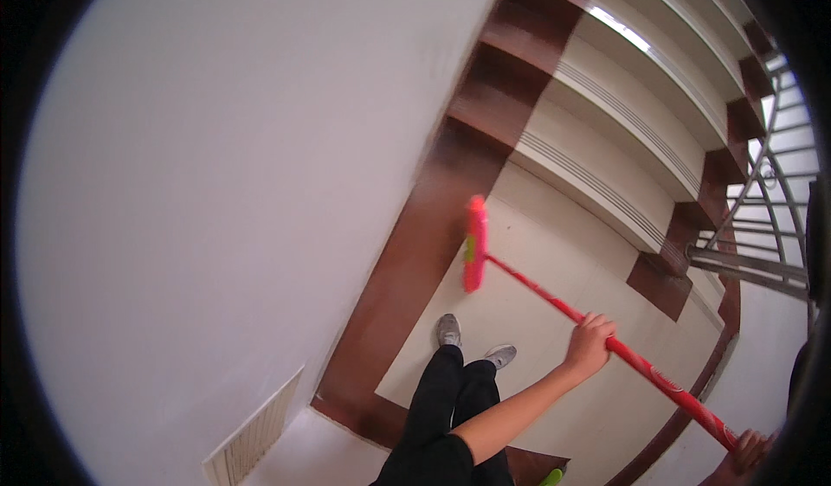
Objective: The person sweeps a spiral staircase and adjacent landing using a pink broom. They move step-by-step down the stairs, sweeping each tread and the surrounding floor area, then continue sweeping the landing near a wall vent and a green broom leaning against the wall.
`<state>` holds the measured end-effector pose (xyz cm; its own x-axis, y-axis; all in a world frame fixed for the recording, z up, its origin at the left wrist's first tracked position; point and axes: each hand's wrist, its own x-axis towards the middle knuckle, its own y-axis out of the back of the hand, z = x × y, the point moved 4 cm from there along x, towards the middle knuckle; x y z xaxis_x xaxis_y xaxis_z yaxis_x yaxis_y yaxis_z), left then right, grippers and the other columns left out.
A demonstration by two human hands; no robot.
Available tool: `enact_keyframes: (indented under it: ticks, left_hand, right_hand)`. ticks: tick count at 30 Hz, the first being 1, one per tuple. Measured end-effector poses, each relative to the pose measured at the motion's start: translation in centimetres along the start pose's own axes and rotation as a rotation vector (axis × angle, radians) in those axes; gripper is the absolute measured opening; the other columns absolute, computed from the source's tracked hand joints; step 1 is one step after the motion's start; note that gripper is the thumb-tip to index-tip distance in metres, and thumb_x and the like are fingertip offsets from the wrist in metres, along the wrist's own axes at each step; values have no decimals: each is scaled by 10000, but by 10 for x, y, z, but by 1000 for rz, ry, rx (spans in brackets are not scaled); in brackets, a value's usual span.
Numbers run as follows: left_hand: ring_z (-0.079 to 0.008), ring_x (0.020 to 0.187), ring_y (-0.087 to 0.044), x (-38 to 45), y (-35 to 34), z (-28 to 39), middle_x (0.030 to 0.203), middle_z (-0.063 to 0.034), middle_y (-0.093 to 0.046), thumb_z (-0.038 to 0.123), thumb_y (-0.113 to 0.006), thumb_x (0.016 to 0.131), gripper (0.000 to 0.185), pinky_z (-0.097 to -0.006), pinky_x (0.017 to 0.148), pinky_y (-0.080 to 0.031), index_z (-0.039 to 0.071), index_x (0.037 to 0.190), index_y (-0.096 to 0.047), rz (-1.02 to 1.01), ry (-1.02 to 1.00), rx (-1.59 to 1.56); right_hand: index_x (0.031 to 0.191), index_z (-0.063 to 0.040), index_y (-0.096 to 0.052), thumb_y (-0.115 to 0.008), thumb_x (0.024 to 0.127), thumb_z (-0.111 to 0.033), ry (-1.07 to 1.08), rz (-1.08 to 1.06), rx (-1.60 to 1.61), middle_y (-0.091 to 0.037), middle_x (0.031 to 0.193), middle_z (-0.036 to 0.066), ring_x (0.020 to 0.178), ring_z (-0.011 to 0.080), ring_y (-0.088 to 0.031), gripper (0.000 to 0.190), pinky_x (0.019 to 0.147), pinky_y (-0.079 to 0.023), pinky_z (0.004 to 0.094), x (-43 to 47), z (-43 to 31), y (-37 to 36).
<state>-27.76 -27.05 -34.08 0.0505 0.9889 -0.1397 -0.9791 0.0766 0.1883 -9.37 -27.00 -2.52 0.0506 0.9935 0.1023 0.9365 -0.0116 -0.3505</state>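
A broom with a pink and yellow-green head and a red patterned handle slants across the lower right of the head view. Partway along that handle, my left hand is closed round it. At the lower right rim, my right hand grips the handle near its upper end, partly lost in the dark edge. The broom head is slightly blurred, over the pale landing floor beside its brown border. Its bristles cannot be made out.
Pale stairs with brown sides rise at the upper right, beside a metal railing. A white wall fills the left, with a slatted panel low on it. My grey shoes stand on the landing. A bright green object lies at the bottom.
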Motion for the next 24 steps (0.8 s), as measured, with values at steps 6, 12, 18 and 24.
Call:
enact_keyframes:
  ticks: [6,12,18,24]
  left_hand:
    - [-321,776,-511,-78,54,-78,707,-113,-517,-22,-584,603,121,-405,695,-387,60,657,-513,56,51,196]
    - [-327,756,-523,-121,95,-184,705,-104,-539,38,-631,617,123,-396,690,-395,72,659,-521,-114,145,316]
    - [-330,817,-527,-42,-66,-119,778,-122,-557,18,-618,613,120,-403,717,-411,57,714,-566,-253,-47,189]
    - [-331,832,-502,-2,-201,-18,792,-123,-537,-17,-542,664,79,-413,696,-416,38,720,-530,-449,-1,156]
  right_hand:
    - [764,-44,-460,-442,888,-184,-143,463,-100,-310,460,-21,392,73,-259,188,422,-305,240,-85,94,66]
    - [738,25,-513,-418,849,-139,-424,330,170,-284,420,-20,374,85,-238,220,423,-286,287,-83,203,-8]
    - [714,-67,-434,-427,886,-208,-190,631,-353,-296,428,-33,365,54,-236,223,428,-356,249,-91,85,110]
    - [851,-106,-428,-412,947,-284,81,438,-433,-311,441,-42,367,47,-244,204,418,-324,189,-87,-32,185]
